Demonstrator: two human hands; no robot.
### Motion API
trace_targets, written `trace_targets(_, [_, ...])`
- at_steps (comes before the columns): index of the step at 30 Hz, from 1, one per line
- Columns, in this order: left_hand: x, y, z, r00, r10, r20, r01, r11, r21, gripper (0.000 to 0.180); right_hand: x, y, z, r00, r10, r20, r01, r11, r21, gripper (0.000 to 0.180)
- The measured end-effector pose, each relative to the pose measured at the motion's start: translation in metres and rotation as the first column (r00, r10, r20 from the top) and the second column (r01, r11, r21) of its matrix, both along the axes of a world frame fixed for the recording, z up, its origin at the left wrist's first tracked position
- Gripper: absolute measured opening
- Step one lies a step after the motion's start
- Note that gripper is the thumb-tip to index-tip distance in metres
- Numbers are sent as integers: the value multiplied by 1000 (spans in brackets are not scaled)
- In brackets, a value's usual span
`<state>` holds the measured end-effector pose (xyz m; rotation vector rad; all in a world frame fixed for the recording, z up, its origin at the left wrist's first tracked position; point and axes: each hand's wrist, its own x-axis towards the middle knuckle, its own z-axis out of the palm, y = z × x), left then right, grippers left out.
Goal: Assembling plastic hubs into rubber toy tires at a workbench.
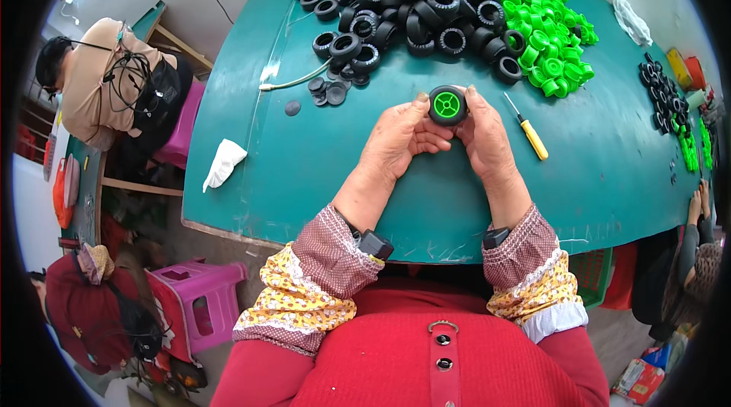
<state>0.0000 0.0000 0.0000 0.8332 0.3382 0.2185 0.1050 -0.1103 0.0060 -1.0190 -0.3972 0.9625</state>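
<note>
A small toy wheel point(448, 105), a black rubber tyre around a green plastic hub, is held up over the teal table point(304, 171) between both hands. My left hand point(397, 139) grips its left side with thumb and fingers. My right hand point(481, 133) presses on its right side. Beyond the hands lies a heap of black tyres point(411, 3), with a heap of green hubs point(548, 34) to its right.
A yellow-handled screwdriver point(527, 131) lies just right of my right hand. A crumpled white cloth point(223, 163) sits at the table's left edge. More tyres and hubs point(674, 114) lie far right by another person's hand. Pink stools point(199, 304) and seated people are on the left.
</note>
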Motion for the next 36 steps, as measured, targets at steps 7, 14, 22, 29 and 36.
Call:
trace_targets(7, [0,-5,5,996,35,-81,-29,997,76,35,-1,-1,1,998,-14,58,11,999,48,32])
trace_targets(14, [2,-2,6,988,67,-137,-48,990,135,32,0,5,-6,999,-5,-44,6,999,44,30])
trace_targets(22, [10,-8,9,991,8,-133,23,972,233,23,17,-53,23,980,-102,173,113,992,-55,29])
trace_targets(29, [5,-8,3,996,-25,-87,48,962,268,23,6,-235,63,854,-328,404,431,880,-197,28])
trace_targets(36, [4,-8,6,996,-45,-74,66,947,314,21,-4,-393,10,477,34,878,862,176,-475,40])
